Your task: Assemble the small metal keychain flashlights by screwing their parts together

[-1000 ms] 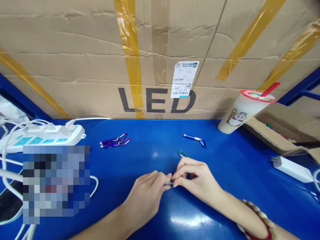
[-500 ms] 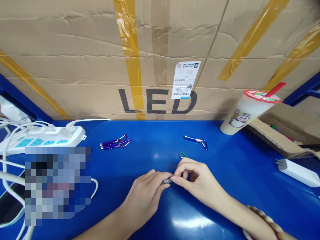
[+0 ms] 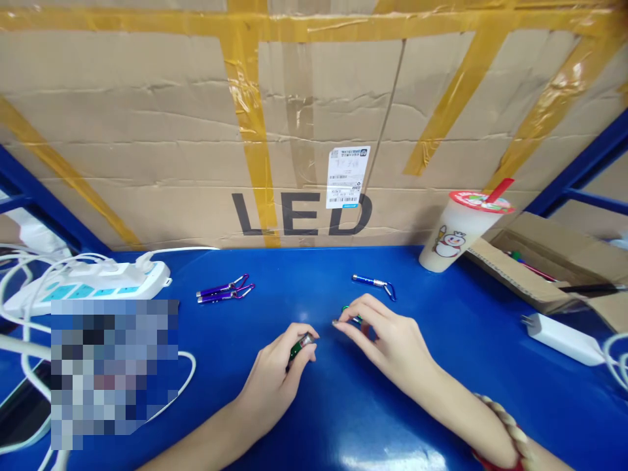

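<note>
My left hand (image 3: 279,366) is closed around the green tube of a small keychain flashlight (image 3: 301,344), its silver end pointing up and right past the fingertips. To the right, my right hand (image 3: 387,333) pinches a tiny silvery piece (image 3: 335,322) between thumb and forefinger; it is too small to name. Behind those fingers shows part of a green carabiner clip (image 3: 345,309); whether the hand touches it I cannot tell. Beyond that hand lies a blue keychain flashlight (image 3: 370,281) with a blue clip. Two purple keychain flashlights (image 3: 216,294) with purple-red clips lie side by side farther left.
A large cardboard box (image 3: 161,170) walls off the back of the blue table (image 3: 304,281). On the right stand a drink cup (image 3: 454,232), an open carton (image 3: 520,278) and a white adapter (image 3: 564,339). A power strip (image 3: 98,291) with cables and a blurred-out patch occupy the left.
My hands have drawn apart. The green tube has come away to the left in my left hand, and the silvery piece is between my right fingertips. The view has tilted up slightly.
</note>
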